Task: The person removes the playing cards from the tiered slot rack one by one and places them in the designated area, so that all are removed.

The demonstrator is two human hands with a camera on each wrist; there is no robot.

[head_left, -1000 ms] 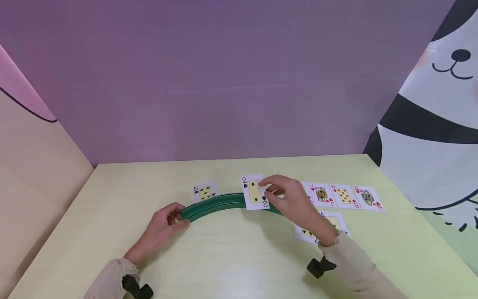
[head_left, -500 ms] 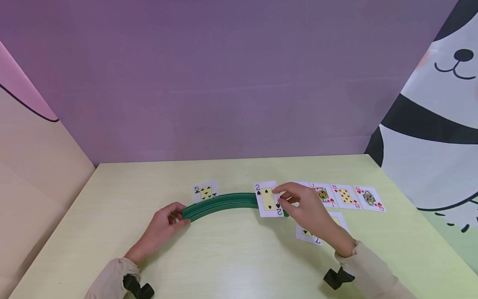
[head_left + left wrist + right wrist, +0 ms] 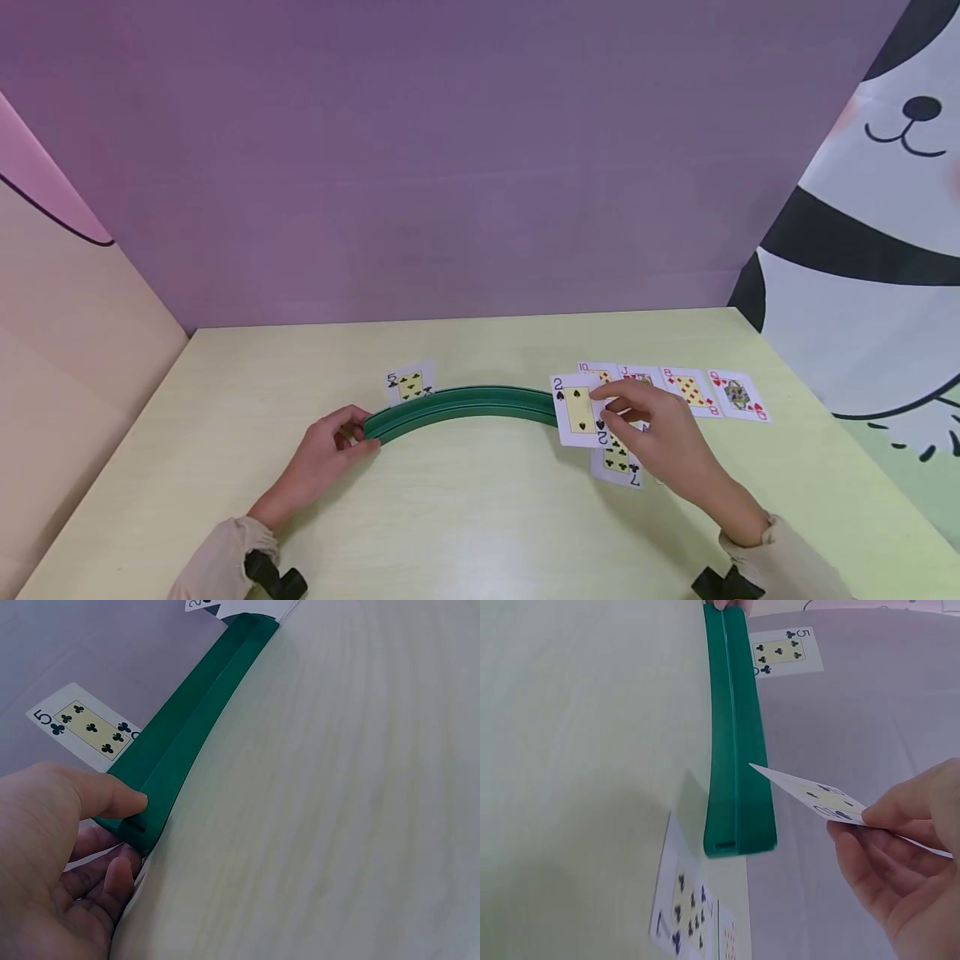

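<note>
A green curved card holder [image 3: 465,402] with a groove along it lies on the table. My left hand [image 3: 322,462] grips its left end; in the left wrist view, the thumb [image 3: 124,801] presses on top and fingers curl under the end. Between thumb and fingertips of my right hand [image 3: 667,442] is a two of spades [image 3: 577,408], face up. It hangs over the holder's right end, and in the right wrist view the card [image 3: 802,791] is tilted and apart from the holder. The seven of clubs [image 3: 617,468] lies below it, partly hidden.
Behind the holder's left part lies a five of clubs [image 3: 410,383]. At right runs a row of red cards, with an eight of diamonds [image 3: 688,390] and a queen of hearts [image 3: 738,395]. A purple backdrop [image 3: 450,183] stands behind the table.
My right hand has carried the two of spades rightward and nearer along the holder, from its middle to its right end. The left hand and holder have stayed put.
</note>
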